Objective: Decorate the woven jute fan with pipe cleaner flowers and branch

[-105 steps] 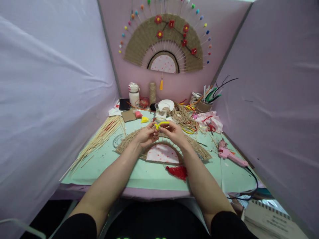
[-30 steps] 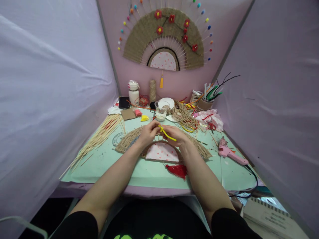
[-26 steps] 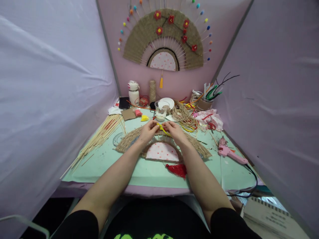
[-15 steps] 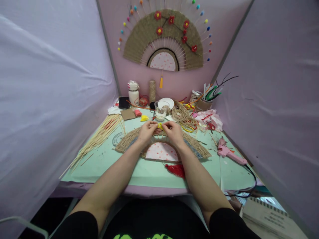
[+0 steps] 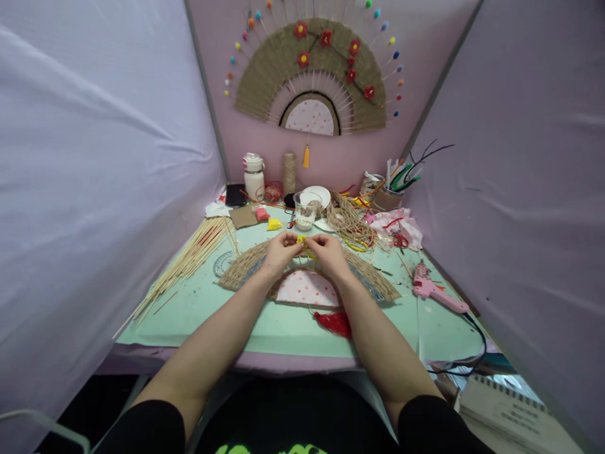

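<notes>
Above the top of a woven twine fan (image 5: pixel 239 267), my left hand (image 5: pixel 280 253) and my right hand (image 5: pixel 329 255) meet with their fingertips close together. Both pinch a small bent yellow strand (image 5: pixel 301 239) that looks like a pipe cleaner; a thin end trails below the fingers. The fan lies flat under my hands, with a white, pink-dotted half-circle (image 5: pixel 307 289) at its base. A red tassel (image 5: pixel 334 324) lies below it, partly behind my right forearm. My wrists and hands hide the fan's middle.
Thin bamboo sticks (image 5: pixel 189 255) are spread at the left. A pink glue gun (image 5: pixel 437 291) with a black cord lies right. Behind my hands stand a plastic cup (image 5: pixel 305 214), a twine heap (image 5: pixel 348 217) and a white bottle (image 5: pixel 254 176). A finished fan (image 5: pixel 269 75) hangs on the back wall.
The yellow strand has turned slightly between my fingertips, and its trailing end now shows below them. My fingers have shifted a little; the things on the table have stayed put.
</notes>
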A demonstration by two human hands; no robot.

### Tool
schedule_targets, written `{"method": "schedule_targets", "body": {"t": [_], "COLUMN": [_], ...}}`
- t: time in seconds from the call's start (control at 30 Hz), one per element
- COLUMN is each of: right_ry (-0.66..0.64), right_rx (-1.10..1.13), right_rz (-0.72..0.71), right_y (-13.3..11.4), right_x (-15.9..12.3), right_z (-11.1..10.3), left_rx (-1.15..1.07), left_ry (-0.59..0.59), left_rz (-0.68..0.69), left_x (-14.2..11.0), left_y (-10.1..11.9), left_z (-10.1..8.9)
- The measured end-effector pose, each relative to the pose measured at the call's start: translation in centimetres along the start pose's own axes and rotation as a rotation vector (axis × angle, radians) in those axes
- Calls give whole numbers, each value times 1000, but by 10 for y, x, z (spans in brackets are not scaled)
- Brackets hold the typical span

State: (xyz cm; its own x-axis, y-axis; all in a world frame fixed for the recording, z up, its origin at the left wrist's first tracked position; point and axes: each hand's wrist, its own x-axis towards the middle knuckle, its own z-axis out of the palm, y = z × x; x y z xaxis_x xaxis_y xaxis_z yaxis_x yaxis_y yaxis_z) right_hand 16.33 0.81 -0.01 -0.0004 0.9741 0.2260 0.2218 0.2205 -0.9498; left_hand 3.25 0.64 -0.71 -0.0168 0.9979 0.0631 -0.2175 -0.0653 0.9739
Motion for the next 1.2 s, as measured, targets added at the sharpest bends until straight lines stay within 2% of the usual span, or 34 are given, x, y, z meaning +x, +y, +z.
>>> {"method": "schedule_targets", "body": {"t": [0.17, 0.3, 0.5, 0.57, 0.77, 1.03, 1.2], "right_ry": [3, -73, -26, -12, 56, 117, 124], "right_rx": [-33, 20, 14, -11, -1, -37, 157], "right_rz": [31, 76, -140, -155, -129, -104, 24], "right_y": [-6, -7, -4, -5, -7, -2, 4], "right_x": [-2, -2, -2, -3, -4, -3, 0], "right_z": [-5, -6, 0, 1, 2, 3, 9], "left_rx": [63, 20, 44, 14, -93, -125, -170], "left_ry": [-88, -95, -81, -86, -57, 72, 100], "left_rz": [66, -11, -115, -122, -100, -87, -89], "left_x": [1, 0, -5, -6, -7, -3, -3], "left_y": [2, 6, 13, 14, 13, 2, 0], "left_z": [-2, -2, 0, 1, 3, 9, 11]}}
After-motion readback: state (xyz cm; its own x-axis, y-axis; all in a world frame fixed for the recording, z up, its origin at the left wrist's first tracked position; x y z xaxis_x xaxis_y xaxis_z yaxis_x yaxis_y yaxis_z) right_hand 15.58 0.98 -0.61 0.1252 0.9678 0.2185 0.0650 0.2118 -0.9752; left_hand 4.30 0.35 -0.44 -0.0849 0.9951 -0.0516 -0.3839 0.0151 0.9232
